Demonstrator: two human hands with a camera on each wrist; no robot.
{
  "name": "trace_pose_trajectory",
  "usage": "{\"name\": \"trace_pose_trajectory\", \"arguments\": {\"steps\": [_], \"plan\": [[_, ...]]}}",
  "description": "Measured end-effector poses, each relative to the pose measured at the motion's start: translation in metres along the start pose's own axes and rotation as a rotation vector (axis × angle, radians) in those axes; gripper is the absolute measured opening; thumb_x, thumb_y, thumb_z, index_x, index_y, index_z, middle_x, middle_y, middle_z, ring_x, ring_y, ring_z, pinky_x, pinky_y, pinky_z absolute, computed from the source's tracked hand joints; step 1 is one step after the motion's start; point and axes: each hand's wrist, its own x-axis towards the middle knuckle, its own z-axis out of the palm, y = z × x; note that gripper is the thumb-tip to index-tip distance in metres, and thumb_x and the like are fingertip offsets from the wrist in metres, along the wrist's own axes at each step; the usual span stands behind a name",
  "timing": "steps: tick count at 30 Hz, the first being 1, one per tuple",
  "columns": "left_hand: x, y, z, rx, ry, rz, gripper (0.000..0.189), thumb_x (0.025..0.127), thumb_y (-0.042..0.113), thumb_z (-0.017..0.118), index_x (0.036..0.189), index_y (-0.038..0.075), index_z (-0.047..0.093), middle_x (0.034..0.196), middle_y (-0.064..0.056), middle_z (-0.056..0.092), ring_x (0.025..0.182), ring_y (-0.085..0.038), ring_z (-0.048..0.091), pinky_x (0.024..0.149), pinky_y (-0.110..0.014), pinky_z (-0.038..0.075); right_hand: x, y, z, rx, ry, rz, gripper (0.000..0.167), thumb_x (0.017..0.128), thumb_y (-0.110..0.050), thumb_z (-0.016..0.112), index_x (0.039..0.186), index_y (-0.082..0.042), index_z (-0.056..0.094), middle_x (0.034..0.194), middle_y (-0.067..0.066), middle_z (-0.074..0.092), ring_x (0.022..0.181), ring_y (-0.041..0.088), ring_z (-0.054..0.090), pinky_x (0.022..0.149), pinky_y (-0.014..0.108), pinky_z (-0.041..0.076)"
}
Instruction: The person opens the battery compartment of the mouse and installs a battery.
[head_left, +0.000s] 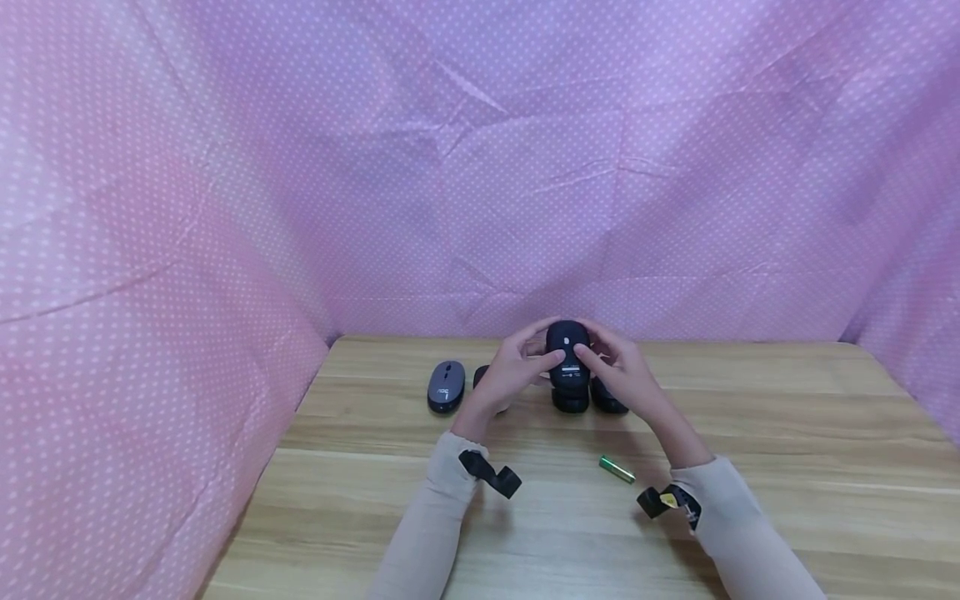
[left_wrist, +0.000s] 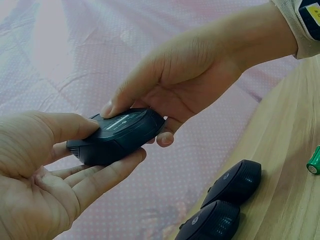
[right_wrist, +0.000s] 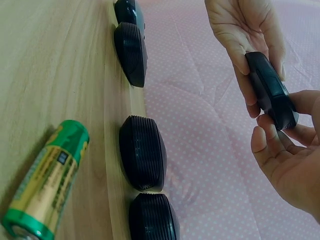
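Note:
A black computer mouse point(head_left: 567, 330) is held up above the table between both hands, its underside with a printed white label turned toward the head camera. My left hand point(head_left: 513, 371) grips one side, with the thumb on the underside and fingers beneath, as the left wrist view shows. From the other side my right hand point(head_left: 626, 375) pinches the mouse the same way, its thumb point(left_wrist: 111, 106) pressed on the underside near the label. The held mouse's top shell is mostly hidden by fingers.
On the wooden table point(head_left: 337, 500), a grey mouse point(head_left: 446, 385) stands at left. Another mouse point(head_left: 480, 375) is partly covered by the left hand. Two black mice point(left_wrist: 235, 182) sit side by side below the held one. A green battery point(head_left: 617, 469) lies nearer the front. Pink dotted cloth point(head_left: 480, 208) hangs behind.

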Motion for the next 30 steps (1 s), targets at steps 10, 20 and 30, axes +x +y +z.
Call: {"name": "trace_pose_trajectory", "arguments": {"steps": [10,20,30], "plan": [[0.0011,-0.0024,0.0010,-0.014,0.007,0.011,0.057,0.100,0.014,0.066,0.153,0.021,0.047,0.139,-0.017,0.061,0.119,-0.028,0.066,0.081,-0.043,0.064,0.0001,0.0049,0.0016,0.007,-0.025,0.013,0.042,0.105,-0.011,0.055,0.146,-0.002,0.051,0.119,0.023,0.067,0.094,0.008,0.061,0.074,0.029,0.059],[0.0016,-0.0028,0.0052,-0.063,0.015,0.019,0.056,0.100,0.010,0.065,0.152,0.018,0.047,0.140,-0.020,0.060,0.119,-0.029,0.067,0.080,-0.043,0.064,-0.0007,0.0078,0.0039,0.053,-0.019,0.025,0.042,0.108,-0.019,0.050,0.147,-0.002,0.049,0.139,0.023,0.061,0.121,0.010,0.060,0.096,0.007,0.046],[0.0021,-0.0048,0.0086,-0.046,0.027,0.002,0.057,0.100,0.010,0.065,0.153,0.021,0.047,0.138,-0.020,0.061,0.119,-0.029,0.066,0.087,-0.052,0.061,0.0006,0.0069,0.0073,0.061,0.035,0.036,0.041,0.109,-0.019,0.049,0.145,0.000,0.052,0.134,0.025,0.063,0.111,0.004,0.062,0.092,0.007,0.048]]}}
